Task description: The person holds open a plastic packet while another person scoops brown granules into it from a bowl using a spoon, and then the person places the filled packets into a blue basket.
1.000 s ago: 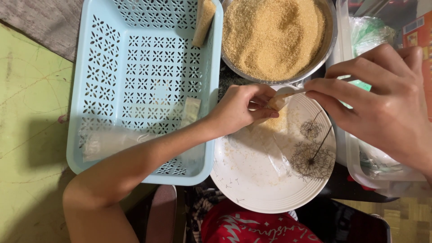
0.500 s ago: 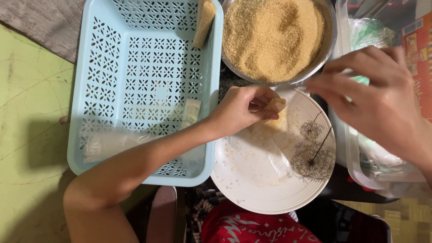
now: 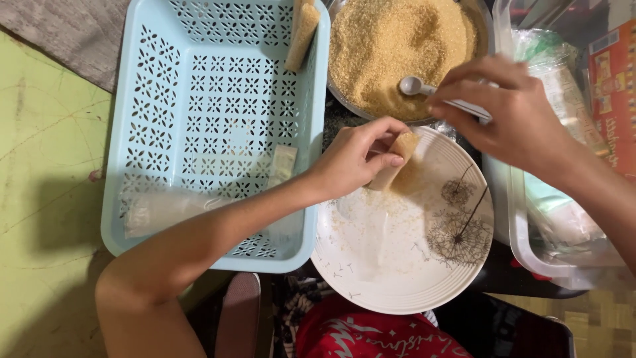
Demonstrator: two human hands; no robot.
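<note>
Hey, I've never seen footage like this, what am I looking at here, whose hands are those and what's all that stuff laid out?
There is no machine here: the picture comes from a camera worn on a person's head, looking down at their own two bare hands. The left hand pinches a small clear packet filled with brown sugar over a white plate with a dandelion pattern and scattered grains. The right hand holds a small metal spoon, its bowl over a metal bowl of brown sugar. To the left sits a light blue perforated basket with another filled packet leaning on its rim and some clear packets lying flat. On the right is a clear plastic container holding plastic bags.
</note>
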